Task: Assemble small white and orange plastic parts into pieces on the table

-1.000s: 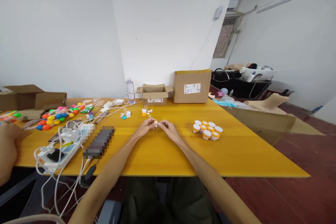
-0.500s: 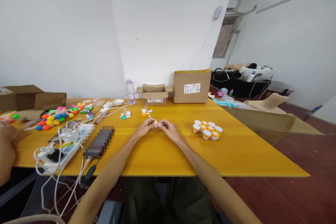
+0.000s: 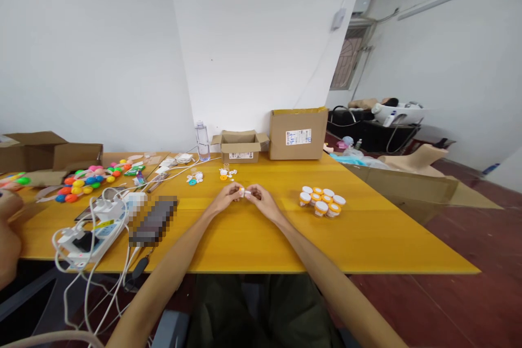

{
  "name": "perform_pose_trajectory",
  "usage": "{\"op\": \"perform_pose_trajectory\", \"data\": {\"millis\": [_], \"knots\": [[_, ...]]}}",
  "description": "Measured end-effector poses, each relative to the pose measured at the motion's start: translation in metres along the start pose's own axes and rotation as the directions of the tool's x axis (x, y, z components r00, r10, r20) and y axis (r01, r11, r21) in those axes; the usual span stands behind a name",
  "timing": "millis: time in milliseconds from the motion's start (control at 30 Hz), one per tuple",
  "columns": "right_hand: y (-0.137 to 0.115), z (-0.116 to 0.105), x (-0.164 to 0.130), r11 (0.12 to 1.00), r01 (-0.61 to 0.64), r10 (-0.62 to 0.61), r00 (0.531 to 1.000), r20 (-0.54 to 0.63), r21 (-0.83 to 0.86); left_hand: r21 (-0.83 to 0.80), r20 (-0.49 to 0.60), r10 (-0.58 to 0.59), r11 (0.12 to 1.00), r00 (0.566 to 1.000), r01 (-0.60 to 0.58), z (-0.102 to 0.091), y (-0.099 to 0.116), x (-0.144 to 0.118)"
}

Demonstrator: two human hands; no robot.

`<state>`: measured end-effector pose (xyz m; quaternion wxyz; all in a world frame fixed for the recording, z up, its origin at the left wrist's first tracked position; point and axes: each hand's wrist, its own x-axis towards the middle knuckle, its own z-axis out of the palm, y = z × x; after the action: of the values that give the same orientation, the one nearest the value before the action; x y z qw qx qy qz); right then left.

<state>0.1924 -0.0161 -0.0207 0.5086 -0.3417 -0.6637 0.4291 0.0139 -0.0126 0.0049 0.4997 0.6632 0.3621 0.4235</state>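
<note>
Left hand (image 3: pixel 227 198): pinching small white piece (image 3: pixel 242 192).
Right hand (image 3: pixel 261 199): fingertips pinching the same piece.
Jars (image 3: pixel 322 201): at 3 o'clock on desk (image 3: pixel 367 239).

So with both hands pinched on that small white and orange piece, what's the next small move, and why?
Probably press or twist the small white and orange piece closed between the fingertips. The left hand and right hand meet on it above the table, while a cluster of capped little jars sits to the right, which suggests the same assembly. Its exact state is too small to tell.
</note>
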Motion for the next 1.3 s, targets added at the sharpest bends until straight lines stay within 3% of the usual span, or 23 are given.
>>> {"op": "perform_pose_trajectory", "data": {"millis": [533, 733, 933, 1300], "knots": [[0.0061, -0.0007, 0.0003, 1.000, 0.005, -0.005, 1.000, 0.017, -0.008, 0.010, 0.007, -0.005, 1.000, 1.000, 0.005, 0.0003, 0.0024, -0.0013], [0.0086, 0.0013, 0.0012, 1.000, -0.016, 0.015, 0.999, -0.037, -0.024, -0.002, -0.006, -0.009, 1.000, 1.000, 0.009, 0.0014, 0.0036, -0.0016], [0.0061, -0.0016, 0.0009, 1.000, -0.004, 0.004, 1.000, 0.030, -0.015, -0.002, 0.006, 0.003, 1.000, 1.000, -0.003, 0.0008, 0.0029, -0.0012], [0.0024, -0.0014, 0.0001, 1.000, -0.013, 0.013, 1.000, 0.027, -0.022, 0.006, 0.004, -0.001, 1.000, 1.000, 0.001, 0.0012, 0.0042, -0.0015]]}}
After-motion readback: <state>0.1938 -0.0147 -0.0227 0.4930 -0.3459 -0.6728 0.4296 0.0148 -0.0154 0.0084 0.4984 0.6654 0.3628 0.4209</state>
